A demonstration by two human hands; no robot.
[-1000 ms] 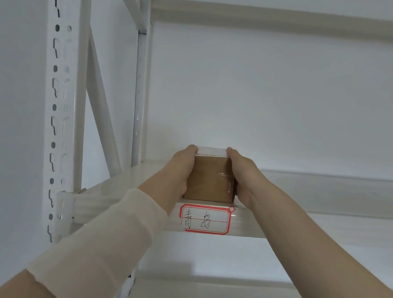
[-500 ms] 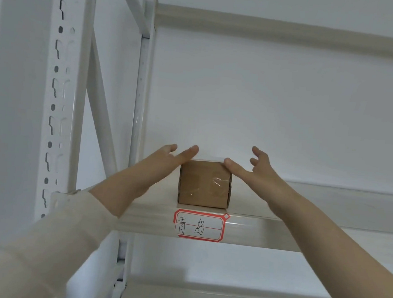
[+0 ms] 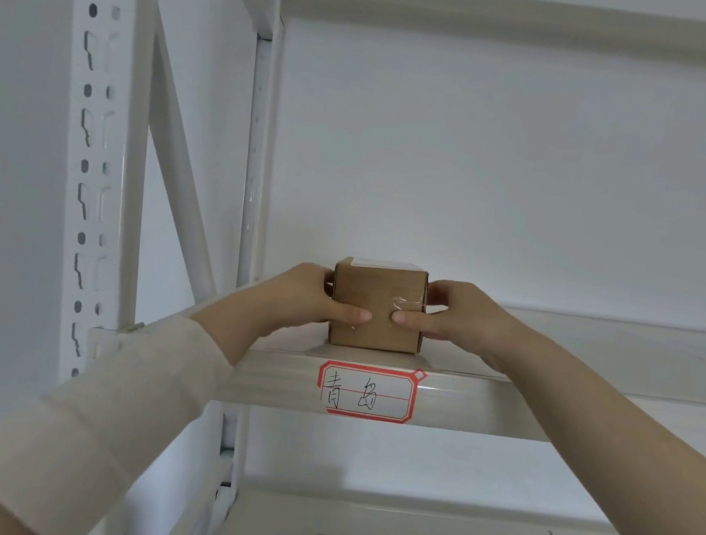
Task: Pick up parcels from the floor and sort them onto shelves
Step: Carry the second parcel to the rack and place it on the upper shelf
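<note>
Your left hand (image 3: 298,301) and right hand (image 3: 461,318) each grip a side of the small brown cardboard box (image 3: 378,294), thumbs pressed on its front face. It sits near the front edge of the white metal shelf (image 3: 543,404), just above the red-bordered handwritten label (image 3: 367,391). How deep it sits is hard to judge, so push it squarely back before releasing.

Soft, even white light is filling the scene. A pale shadow (image 3: 472,506) is lying beneath the shelf beam (image 3: 500,407) at 5 o'clock. Tape (image 3: 406,304) on the parcel (image 3: 377,284) is glinting. Wide-angle stretch is softening the sleeve (image 3: 85,432) at 8 o'clock.
</note>
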